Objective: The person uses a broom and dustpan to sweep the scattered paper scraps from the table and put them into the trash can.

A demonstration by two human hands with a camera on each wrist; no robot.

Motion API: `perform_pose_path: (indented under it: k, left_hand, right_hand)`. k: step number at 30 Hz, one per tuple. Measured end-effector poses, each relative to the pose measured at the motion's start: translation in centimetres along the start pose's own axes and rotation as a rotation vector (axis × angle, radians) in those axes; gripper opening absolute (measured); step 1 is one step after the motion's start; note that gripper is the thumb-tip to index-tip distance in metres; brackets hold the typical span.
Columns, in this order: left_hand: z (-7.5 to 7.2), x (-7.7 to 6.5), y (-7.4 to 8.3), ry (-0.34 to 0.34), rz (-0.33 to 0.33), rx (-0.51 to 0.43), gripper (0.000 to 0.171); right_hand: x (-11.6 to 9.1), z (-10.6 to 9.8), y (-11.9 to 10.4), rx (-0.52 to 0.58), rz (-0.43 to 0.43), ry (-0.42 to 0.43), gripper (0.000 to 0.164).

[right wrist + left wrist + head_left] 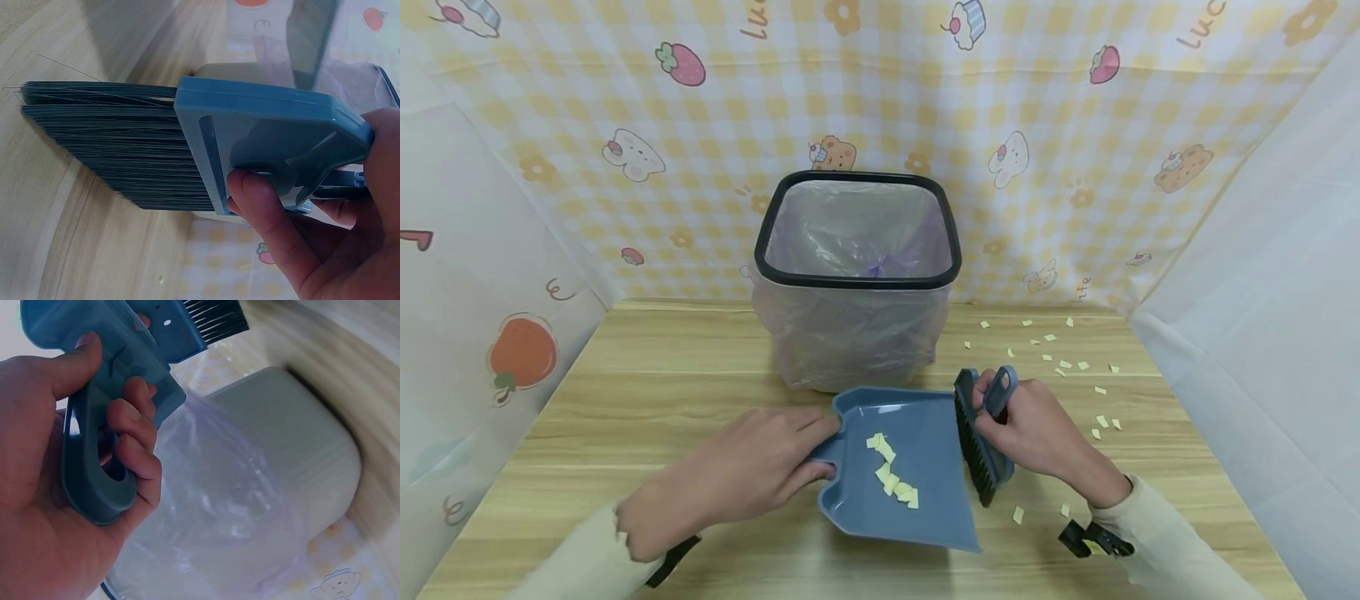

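Left fingers [139, 432] round dustpan [928, 446]; scraps inside [889, 481] only in head view

The dustpan [925, 450] is blue-grey, the paper scraps [892, 483] pale yellow. Yellow-and-white gingham patterns the rear backdrop cloth [880, 92].

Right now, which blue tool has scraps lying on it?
The dustpan, gripped by the left hand; the brush, in the right hand, shows none.

the head view looks forward-down; close wrist views share the bin [306, 434].
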State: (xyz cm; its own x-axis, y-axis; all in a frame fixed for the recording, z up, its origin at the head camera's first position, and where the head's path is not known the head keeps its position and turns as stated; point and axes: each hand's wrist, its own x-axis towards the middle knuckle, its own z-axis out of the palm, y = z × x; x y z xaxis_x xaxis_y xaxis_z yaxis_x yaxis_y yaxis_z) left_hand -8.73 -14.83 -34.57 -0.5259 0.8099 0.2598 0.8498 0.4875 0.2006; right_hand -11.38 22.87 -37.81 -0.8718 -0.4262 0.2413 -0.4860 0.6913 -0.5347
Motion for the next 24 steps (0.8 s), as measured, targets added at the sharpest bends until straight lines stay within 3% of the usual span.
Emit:
perform_pose_path:
  k: [13,24]
  left_hand:
    - [-2.9,1.1,0.2,0.118,0.107,0.046,0.039]
    - [-5.7,2.6,-0.1,0.152,0.126,0.067,0.037]
  right_hand:
    - [0.0,0.1,-0.1,-0.02,0.012,0.006,0.017]
    - [0.0,0.0,-0.1,-0.003,0.004,0.006,0.025]
